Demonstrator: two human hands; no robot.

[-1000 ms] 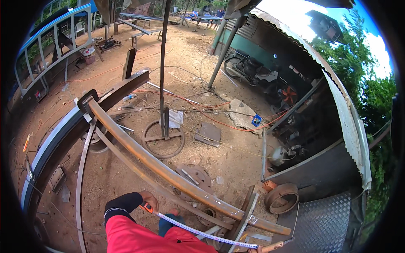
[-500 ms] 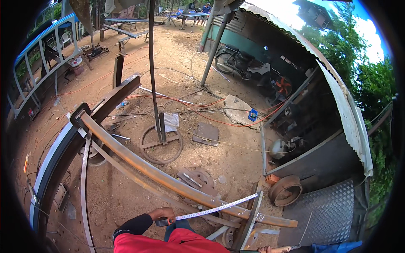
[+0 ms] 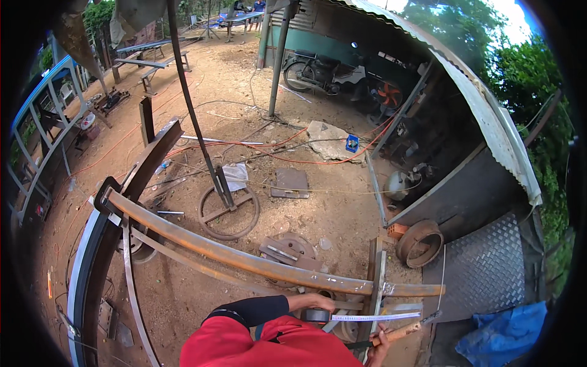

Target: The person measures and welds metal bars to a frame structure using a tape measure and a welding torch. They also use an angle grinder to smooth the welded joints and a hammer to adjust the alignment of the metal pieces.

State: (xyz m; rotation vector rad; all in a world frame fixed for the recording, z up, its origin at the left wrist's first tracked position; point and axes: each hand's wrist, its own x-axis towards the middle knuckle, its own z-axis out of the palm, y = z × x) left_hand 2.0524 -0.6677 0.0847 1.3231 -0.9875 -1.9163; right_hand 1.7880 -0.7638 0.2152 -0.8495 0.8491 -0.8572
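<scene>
My left hand (image 3: 313,301) is closed around a tape measure (image 3: 316,315) in front of my red shirt. Its white blade (image 3: 376,317) extends to the right, crossing an upright metal bar (image 3: 378,278) near the rusty beam (image 3: 244,262). Below the blade, my right hand (image 3: 380,344) grips a wooden-handled welding electrode holder (image 3: 403,332). A thin welding rod (image 3: 442,275) stands up from the holder's metal tip, passing the beam's right end. A dark cable trails from the handle toward my body.
A heavy curved steel beam (image 3: 92,275) stands at left. On the ground lie a rusty wheel ring (image 3: 203,223), a square plate (image 3: 290,183) and a rusty drum (image 3: 420,243). At right are checkered sheet metal (image 3: 486,263) and a blue tarp (image 3: 504,336). Orange cords cross the dirt.
My left hand has moved right with the tape measure, and the blade has drawn in, away from the beam. My right hand has risen into view with the electrode holder. The view has shifted.
</scene>
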